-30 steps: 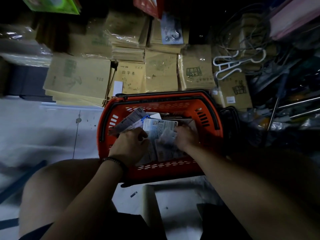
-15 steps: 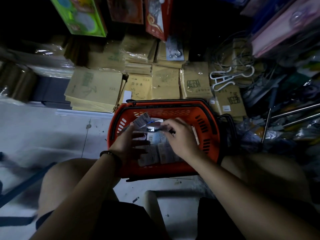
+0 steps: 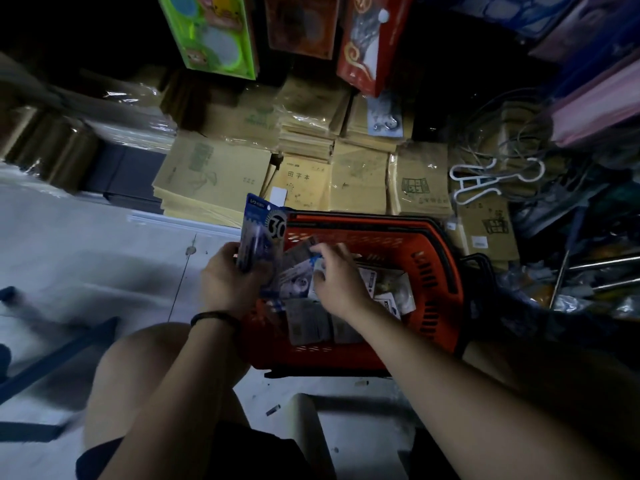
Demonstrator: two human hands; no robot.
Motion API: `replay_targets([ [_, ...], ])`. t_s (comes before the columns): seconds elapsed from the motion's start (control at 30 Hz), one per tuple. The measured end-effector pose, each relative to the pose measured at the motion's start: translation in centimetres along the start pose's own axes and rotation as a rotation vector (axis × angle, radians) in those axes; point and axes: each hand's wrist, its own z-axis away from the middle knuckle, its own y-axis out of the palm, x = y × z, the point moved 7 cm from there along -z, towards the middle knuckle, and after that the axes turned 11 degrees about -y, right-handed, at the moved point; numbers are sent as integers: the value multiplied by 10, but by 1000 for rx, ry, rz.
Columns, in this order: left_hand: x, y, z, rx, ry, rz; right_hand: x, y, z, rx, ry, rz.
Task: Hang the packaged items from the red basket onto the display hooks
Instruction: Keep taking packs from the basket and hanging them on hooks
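Seen from the head camera: gripping a blue packaged item [image 3: 264, 233] upright with the left hand [image 3: 227, 280], over the left rim of the red basket [image 3: 434, 261]. Pinching with the right hand [image 3: 341, 284] the top edge of a grey pack [image 3: 299, 271], just beside the left grip. Under and right of that pinch, inside the basket, other packs [image 3: 389, 291].
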Motion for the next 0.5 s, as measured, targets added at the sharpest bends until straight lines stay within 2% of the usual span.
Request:
replay_targets([
  [0.1,-2,-11,3,-136,25,6,8,26,-34,225,31,-36],
  [0.23,0,-11,-3,-175,10,81,2,63,-65,356,123,24],
  [0.37,5,-8,-12,-146,-14,100,-5,67,-70,300,136,66],
  [0.5,3,-5,-12,-126,-21,89,-31,50,-44,41,200,-7],
])
